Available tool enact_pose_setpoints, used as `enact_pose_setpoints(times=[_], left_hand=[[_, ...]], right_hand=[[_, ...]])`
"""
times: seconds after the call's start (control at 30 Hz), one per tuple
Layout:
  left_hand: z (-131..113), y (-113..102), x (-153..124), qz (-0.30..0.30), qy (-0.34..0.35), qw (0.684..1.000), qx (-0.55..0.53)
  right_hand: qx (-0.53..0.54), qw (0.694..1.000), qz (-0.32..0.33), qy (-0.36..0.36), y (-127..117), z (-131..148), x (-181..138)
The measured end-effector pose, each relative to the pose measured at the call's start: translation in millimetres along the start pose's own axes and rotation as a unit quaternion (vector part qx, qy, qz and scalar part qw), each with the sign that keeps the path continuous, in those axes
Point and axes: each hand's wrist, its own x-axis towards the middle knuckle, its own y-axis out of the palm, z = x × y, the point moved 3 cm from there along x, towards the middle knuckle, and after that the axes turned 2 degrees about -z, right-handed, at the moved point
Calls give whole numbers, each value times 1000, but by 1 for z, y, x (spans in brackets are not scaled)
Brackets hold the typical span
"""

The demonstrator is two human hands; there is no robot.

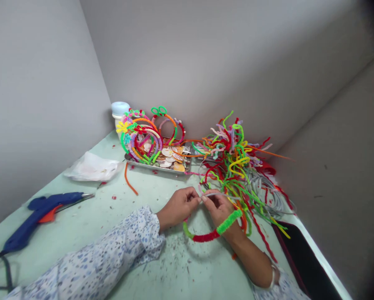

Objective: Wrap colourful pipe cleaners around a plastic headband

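My left hand (177,206) and my right hand (220,208) meet over the pale green table (90,233). Both pinch a grey headband (213,193) at its bare end. The band's lower arc (212,233) is wrapped in green and red pipe cleaner and curves under my right wrist. A pink strand sits at the spot where my fingers meet. Just behind my right hand lies a tangled pile of coloured pipe cleaners (233,158).
A metal tray (157,166) holds wrapped headbands (143,135) and shell-like pieces. A blue glue gun (38,214) lies at the left, a plastic bag (91,166) behind it. Bare grey headbands (268,196) are heaped at the right. A white jar (120,111) stands in the corner.
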Motion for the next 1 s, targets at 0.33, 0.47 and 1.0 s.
enact_pose_setpoints(times=[0.33,0.47,1.0], left_hand=[[2,1,1,25,-14,999,-31],[3,1,1,27,-14,999,-31],[2,1,3,9,-27,997,-69]], right_hand=[[15,1000,21,14,1,1,0],[-22,999,32,3,0,0,0],[10,1000,-22,19,-3,-1,1]])
